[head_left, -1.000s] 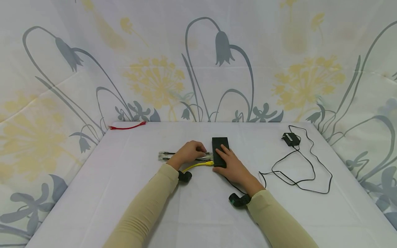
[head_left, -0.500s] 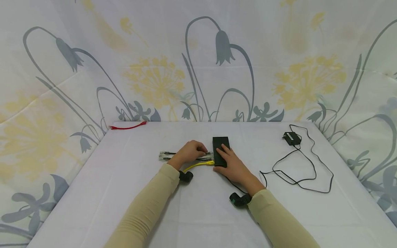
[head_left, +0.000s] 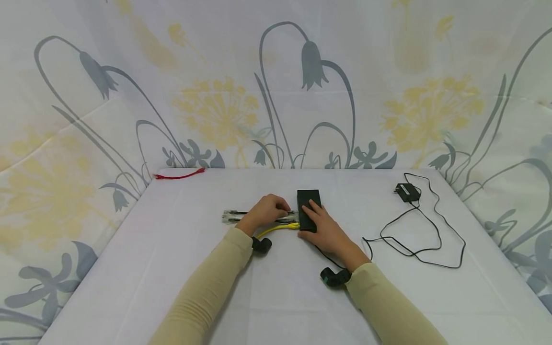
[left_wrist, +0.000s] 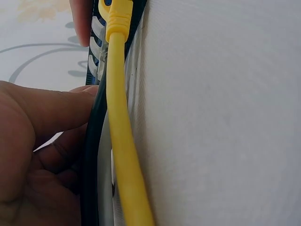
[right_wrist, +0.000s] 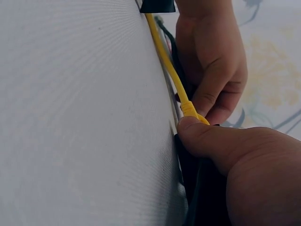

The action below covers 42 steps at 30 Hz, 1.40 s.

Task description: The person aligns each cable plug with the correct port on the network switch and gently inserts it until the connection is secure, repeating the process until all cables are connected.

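A black network switch (head_left: 307, 197) lies at the middle of the white table, its ports facing left. My right hand (head_left: 326, 235) holds it, fingers across the top and thumb at the near edge. Just left of the ports, my left hand (head_left: 269, 209) pinches a network cable close to its plug; the fingers hide which cable. Several black, grey and white cables with clear plugs (head_left: 230, 217) run side by side under that hand. Nearest to me, a yellow network cable (head_left: 276, 229) is plugged into the switch. A black cable (left_wrist: 91, 155) runs beside the yellow one in the left wrist view.
A short red network cable (head_left: 180, 177) lies at the table's back left. On the right is a black power adapter (head_left: 407, 192) with its thin cord (head_left: 440, 235) in loose loops. That cord passes under the right wrist. A flowered cloth (head_left: 366, 120) stands behind the table.
The head view has shifted very slightly, so everything sits a little further right. Both hands keep their places at the switch and cables.
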### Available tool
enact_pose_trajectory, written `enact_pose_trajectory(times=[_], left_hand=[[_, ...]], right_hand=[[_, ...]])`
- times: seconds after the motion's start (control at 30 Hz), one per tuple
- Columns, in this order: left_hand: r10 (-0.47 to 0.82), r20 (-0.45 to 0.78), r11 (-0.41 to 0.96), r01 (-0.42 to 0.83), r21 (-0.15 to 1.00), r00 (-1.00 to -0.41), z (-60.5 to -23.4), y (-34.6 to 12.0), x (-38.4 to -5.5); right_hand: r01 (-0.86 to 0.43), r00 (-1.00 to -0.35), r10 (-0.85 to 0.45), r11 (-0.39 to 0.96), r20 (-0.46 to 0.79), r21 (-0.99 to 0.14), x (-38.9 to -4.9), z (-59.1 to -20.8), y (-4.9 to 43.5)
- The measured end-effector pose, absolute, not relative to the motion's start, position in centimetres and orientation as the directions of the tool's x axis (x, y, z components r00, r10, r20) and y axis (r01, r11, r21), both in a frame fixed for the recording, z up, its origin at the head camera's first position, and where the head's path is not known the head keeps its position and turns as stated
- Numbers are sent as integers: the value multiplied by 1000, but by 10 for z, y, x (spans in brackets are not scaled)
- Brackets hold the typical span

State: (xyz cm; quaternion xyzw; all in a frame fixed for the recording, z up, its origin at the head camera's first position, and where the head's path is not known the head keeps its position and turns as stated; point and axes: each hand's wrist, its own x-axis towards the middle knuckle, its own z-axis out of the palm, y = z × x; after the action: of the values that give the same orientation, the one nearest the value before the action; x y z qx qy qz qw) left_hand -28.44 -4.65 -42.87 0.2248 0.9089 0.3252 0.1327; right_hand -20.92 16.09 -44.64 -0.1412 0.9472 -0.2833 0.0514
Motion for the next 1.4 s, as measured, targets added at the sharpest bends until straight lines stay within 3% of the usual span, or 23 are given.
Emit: enact_pose_trajectory(times=[1.4], left_hand=[[487,-116,689,300,659,-865,-432,-45,-285]], right_hand=[[-239,-956,-293,792,-7,-562,-209,-448,161]])
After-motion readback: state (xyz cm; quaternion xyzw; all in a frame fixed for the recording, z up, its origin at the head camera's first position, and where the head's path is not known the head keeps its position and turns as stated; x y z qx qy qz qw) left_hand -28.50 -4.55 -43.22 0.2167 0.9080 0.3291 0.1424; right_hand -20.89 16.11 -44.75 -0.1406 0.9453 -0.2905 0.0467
